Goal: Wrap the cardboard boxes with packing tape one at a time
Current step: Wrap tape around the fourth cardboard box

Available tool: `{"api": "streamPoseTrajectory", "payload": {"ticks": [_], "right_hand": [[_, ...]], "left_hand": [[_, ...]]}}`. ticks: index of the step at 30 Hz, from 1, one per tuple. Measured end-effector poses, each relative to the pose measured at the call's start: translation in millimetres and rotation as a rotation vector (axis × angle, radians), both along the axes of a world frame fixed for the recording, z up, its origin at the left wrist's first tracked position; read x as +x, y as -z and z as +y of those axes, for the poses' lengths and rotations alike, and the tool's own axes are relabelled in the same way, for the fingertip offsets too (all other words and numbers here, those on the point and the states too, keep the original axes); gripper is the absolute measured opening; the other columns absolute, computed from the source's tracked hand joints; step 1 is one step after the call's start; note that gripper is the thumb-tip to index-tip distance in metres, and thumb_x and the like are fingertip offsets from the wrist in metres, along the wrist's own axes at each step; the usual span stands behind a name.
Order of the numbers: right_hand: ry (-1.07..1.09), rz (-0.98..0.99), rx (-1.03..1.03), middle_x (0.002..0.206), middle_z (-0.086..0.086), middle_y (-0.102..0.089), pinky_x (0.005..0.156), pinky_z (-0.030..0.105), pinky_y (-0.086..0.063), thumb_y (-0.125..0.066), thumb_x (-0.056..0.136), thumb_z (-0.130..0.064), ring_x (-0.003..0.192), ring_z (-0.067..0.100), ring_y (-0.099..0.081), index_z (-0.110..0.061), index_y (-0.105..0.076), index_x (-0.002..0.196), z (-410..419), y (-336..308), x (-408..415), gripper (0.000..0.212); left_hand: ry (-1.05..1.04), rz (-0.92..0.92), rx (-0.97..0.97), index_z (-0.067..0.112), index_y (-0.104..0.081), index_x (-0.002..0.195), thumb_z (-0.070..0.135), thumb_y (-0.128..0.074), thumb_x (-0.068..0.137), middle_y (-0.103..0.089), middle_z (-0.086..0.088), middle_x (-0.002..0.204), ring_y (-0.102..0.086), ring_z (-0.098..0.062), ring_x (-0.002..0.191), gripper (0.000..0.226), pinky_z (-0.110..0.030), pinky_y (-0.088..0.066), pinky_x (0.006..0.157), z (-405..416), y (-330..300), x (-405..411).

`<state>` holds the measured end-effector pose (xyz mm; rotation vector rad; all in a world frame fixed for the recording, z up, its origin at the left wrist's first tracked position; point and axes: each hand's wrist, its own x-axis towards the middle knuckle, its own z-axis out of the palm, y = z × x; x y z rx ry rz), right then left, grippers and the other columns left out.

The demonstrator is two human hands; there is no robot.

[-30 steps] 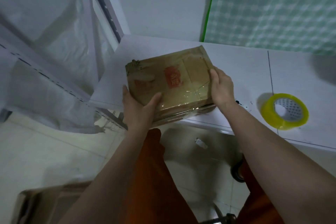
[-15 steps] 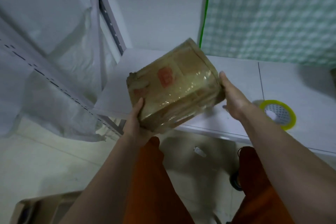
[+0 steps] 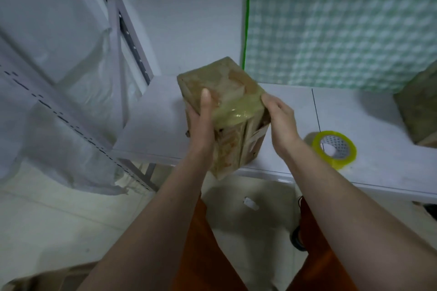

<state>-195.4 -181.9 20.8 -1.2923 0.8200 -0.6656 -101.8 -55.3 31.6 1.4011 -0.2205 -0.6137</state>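
Note:
A brown cardboard box (image 3: pixel 230 92) with shiny tape bands around it is held up on end above the white table's (image 3: pixel 369 111) front left part. My left hand (image 3: pixel 201 123) grips its left side, thumb laid up across the near face. My right hand (image 3: pixel 281 118) holds the right side, fingers curled over the taped edge. A yellowish roll of packing tape (image 3: pixel 334 149) lies flat on the table to the right of my right hand.
Another brown box (image 3: pixel 418 106) stands at the table's far right edge of view. A green checked cloth (image 3: pixel 343 21) hangs behind the table. Metal shelving with plastic sheeting (image 3: pixel 71 78) stands at left. A cardboard piece (image 3: pixel 47 276) lies on the floor at bottom left.
The box was lifted off the table and turned from lying flat to standing on end. Both hands shifted their hold round it as it rotated.

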Motion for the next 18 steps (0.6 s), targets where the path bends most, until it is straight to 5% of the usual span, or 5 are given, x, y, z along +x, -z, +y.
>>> {"api": "streamPoseTrajectory", "payload": {"ticks": [4, 7, 10, 14, 18], "right_hand": [[-0.141, 0.004, 0.187, 0.103, -0.010, -0.071, 0.101, 0.028, -0.040, -0.023, 0.089, -0.072, 0.103, 0.004, -0.062, -0.027, -0.071, 0.099, 7.6, 29.1, -8.7, 0.067], [-0.131, 0.108, 0.212, 0.104, -0.011, -0.068, 0.113, 0.037, -0.030, -0.025, 0.079, -0.083, 0.111, 0.008, -0.056, -0.033, -0.070, 0.093, 4.0, 53.7, -7.5, 0.070], [-0.186, 0.253, 0.287, 0.100, -0.005, -0.070, 0.109, 0.044, -0.037, -0.030, 0.083, -0.077, 0.110, 0.018, -0.060, -0.034, -0.070, 0.097, 7.5, 80.8, -15.5, 0.061], [-0.252, 0.375, 0.413, 0.096, 0.009, -0.073, 0.075, 0.038, -0.058, -0.032, 0.099, -0.052, 0.085, 0.023, -0.070, -0.019, -0.071, 0.100, 22.8, 84.4, -22.4, 0.051], [-0.171, 0.163, 0.461, 0.108, 0.010, -0.067, 0.099, 0.054, -0.044, -0.044, 0.081, -0.076, 0.096, 0.033, -0.061, -0.016, -0.075, 0.101, -0.3, 45.0, -20.4, 0.070]], "left_hand": [[-0.060, 0.019, 0.044, 0.033, -0.029, 0.146, 0.039, -0.065, 0.088, -0.054, 0.004, 0.130, -0.056, -0.020, 0.115, 0.068, -0.046, -0.049, 0.098, 9.3, 10.4, -0.7], [-0.042, 0.091, 0.027, 0.032, -0.035, 0.143, 0.034, -0.066, 0.088, -0.057, 0.002, 0.128, -0.058, -0.022, 0.113, 0.063, -0.044, -0.052, 0.092, 15.9, 9.9, 2.0], [0.024, 0.103, 0.003, 0.026, -0.041, 0.140, 0.026, -0.063, 0.091, -0.060, -0.003, 0.125, -0.062, -0.023, 0.107, 0.054, -0.035, -0.056, 0.076, 30.1, 8.3, 3.9], [0.136, 0.126, -0.016, 0.023, -0.046, 0.137, 0.019, -0.061, 0.091, -0.062, -0.009, 0.126, -0.063, -0.029, 0.111, 0.049, -0.035, -0.056, 0.074, 44.5, 3.8, 11.2], [0.387, -0.090, 0.011, 0.030, -0.041, 0.141, 0.017, -0.069, 0.081, -0.060, -0.001, 0.129, -0.061, -0.021, 0.116, 0.067, -0.035, -0.054, 0.089, 43.8, -12.5, 15.1]]}}
